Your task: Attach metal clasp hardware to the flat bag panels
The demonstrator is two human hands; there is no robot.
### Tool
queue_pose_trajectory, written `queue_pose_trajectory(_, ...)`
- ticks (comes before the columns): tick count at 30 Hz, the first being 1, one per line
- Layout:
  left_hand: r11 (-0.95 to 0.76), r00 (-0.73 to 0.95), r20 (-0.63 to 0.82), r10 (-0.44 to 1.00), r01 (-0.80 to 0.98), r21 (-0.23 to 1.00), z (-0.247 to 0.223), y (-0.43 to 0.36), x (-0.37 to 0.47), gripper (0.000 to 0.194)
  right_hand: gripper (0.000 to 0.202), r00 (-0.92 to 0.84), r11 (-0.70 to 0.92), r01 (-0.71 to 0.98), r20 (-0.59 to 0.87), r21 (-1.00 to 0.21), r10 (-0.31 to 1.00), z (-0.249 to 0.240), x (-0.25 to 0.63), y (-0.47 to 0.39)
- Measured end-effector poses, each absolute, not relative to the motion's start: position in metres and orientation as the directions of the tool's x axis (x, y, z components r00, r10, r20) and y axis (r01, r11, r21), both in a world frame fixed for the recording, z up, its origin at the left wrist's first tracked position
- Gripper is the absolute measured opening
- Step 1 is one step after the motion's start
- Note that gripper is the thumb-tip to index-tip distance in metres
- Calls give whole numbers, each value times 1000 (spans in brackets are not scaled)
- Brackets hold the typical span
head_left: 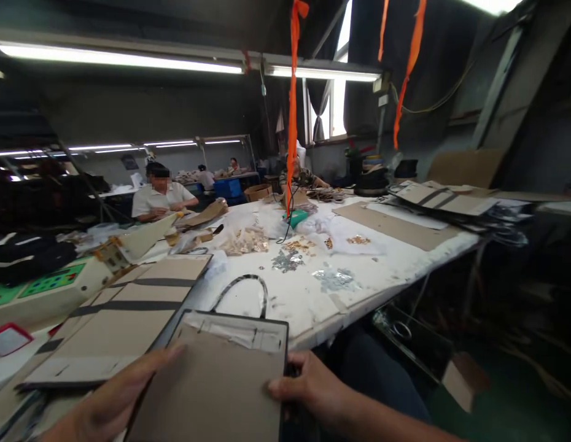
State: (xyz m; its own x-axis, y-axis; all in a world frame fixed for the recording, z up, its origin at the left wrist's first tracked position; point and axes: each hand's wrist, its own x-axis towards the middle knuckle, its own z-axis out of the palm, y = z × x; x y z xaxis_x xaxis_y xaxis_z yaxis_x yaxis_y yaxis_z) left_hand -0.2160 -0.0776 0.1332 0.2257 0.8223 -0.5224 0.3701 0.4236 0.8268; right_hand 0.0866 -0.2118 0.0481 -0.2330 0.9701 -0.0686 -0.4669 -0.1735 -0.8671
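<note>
A flat tan panel (216, 387) with a dark edge and a looped cord handle (243, 279) at its far end is held low in the middle of the view. My right hand (308, 383) grips its right edge, thumb on top and fingers curled underneath. Along the left edge lies my left hand (115, 393), its thumb on the panel; its other fingers are mostly hidden below. Beside it on the left are stacked tan panels (124, 325) with dark straps.
Small metal pieces (336, 279) and plastic bags (246, 240) lie on the white table (248, 261). A machine with green panels (50, 282) stands left. More panels (442, 196) are stacked right. Orange strips (292, 110) hang overhead. A person (161, 193) sits across the table.
</note>
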Motion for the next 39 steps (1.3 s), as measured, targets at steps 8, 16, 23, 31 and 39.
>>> queue_pose_trajectory(8, 461, 556, -525, 644, 265, 847, 127, -95, -86, 66, 84, -9, -168, -398, -179, -902, 984, 19, 181, -242)
queue_pose_trajectory(16, 283, 646, -526, 553, 448, 848, 113, -64, -42, 74, 60, -242, -3, -207, 48, -978, 969, 14, 223, -256)
queue_pose_trajectory(23, 42, 641, -495, 586, 586, 809, 70, -27, -7, 60, 59, -176, -166, -74, -151, -983, 973, -8, 222, -269)
queue_pose_trajectory(31, -147, 578, -334, 745, 630, 762, 0, -5, 9, 50, 58, -11, -354, 84, -356, -931, 934, -22, 230, -245)
queue_pose_trajectory(39, -192, 431, -244, 869, 748, 636, -4, -18, 15, 50, 51, 158, -483, 134, -463, -865, 872, -37, 230, -243)
